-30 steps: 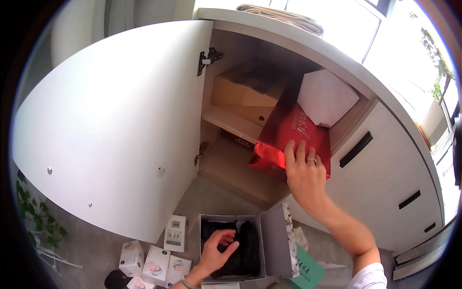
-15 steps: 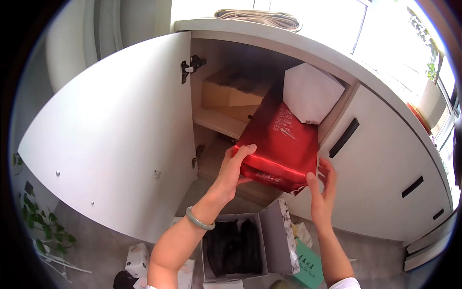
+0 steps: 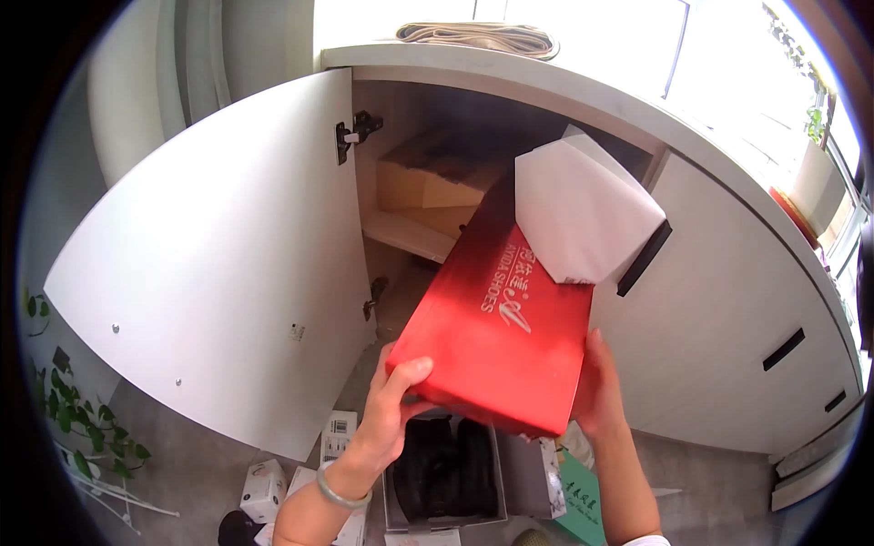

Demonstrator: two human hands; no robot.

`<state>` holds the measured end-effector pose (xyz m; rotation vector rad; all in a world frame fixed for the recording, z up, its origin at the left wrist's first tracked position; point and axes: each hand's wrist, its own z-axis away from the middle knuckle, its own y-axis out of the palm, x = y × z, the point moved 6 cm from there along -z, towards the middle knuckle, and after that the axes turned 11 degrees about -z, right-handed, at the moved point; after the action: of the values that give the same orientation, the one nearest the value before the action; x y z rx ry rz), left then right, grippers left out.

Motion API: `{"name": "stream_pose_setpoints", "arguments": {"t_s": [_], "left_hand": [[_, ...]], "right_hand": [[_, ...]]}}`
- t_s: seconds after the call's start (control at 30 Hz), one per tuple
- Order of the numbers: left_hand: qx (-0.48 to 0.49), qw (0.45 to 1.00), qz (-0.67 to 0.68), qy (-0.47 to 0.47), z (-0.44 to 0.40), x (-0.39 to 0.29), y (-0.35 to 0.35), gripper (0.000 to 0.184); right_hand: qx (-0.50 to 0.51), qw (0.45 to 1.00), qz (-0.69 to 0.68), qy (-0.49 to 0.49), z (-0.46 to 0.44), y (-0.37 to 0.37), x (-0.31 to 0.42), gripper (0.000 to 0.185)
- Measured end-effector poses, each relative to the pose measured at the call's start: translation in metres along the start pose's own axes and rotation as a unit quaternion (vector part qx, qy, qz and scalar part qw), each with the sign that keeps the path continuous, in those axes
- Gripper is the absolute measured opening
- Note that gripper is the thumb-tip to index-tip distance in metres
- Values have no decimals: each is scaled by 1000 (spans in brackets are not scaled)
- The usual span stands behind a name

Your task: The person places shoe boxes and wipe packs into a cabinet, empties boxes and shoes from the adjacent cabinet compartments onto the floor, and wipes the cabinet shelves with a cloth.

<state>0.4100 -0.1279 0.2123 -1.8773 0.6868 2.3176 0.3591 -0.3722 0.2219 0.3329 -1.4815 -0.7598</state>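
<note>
A red shoe box (image 3: 482, 337) with white lettering on its lid slants out of the open cabinet. On its far end rests a white hexagonal box (image 3: 583, 205), tilted to the right. My left hand (image 3: 390, 409) grips the near left corner, thumb on the lid and fingers underneath. Against the right side lies my right hand (image 3: 596, 387), its fingers partly hidden behind the box. Below, on the floor, an open box (image 3: 389, 510) holds black boots (image 3: 444, 469), partly covered by the red box.
The white cabinet door (image 3: 218, 264) stands swung out at left. Inside on the shelf is a cardboard box (image 3: 428, 189). A green box (image 3: 580, 500) and several white boxes (image 3: 264, 490) lie on the floor. A plant (image 3: 86, 423) stands at lower left.
Both hands have drawn the red shoe box toward me and downward, out of the cabinet. The white hexagonal box has come along on top and tilted.
</note>
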Motion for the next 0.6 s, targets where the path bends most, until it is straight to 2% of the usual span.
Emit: {"name": "stream_pose_setpoints", "arguments": {"t_s": [0.1, 0.17, 0.2, 0.27, 0.33, 0.4, 0.43, 0.5, 0.6], "left_hand": [[5, 1000, 9, 1, 34, 13, -26, 69], [6, 1000, 10, -2, 56, 29, -57, 70], [7, 1000, -8, -1, 66, 43, -80, 70], [6, 1000, -28, -7, 83, 73, -114, 71], [-41, 998, -7, -52, 97, 108, -145, 68], [-53, 995, 13, -86, 109, 151, -171, 67], [-61, 991, 33, -117, 115, 173, -180, 67], [-67, 988, 22, -135, 123, 207, -195, 66], [-90, 984, -20, -155, 134, 221, -196, 65]], "right_hand": [[-25, 999, 5, -23, -3, -19, -10, 57], [29, 1000, 1, 13, -7, -43, -31, 68], [-18, 998, -18, 65, -1, -45, -44, 65], [3, 997, 4, 75, 15, -33, -77, 70], [-38, 993, -16, 108, 33, -61, -137, 85], [-77, 979, 29, 188, 62, -67, -166, 97], [-100, 976, 14, 195, 74, -75, -183, 102], [-111, 972, 21, 204, 90, -104, -216, 96], [-97, 975, 52, 193, 106, -105, -227, 86]]}}
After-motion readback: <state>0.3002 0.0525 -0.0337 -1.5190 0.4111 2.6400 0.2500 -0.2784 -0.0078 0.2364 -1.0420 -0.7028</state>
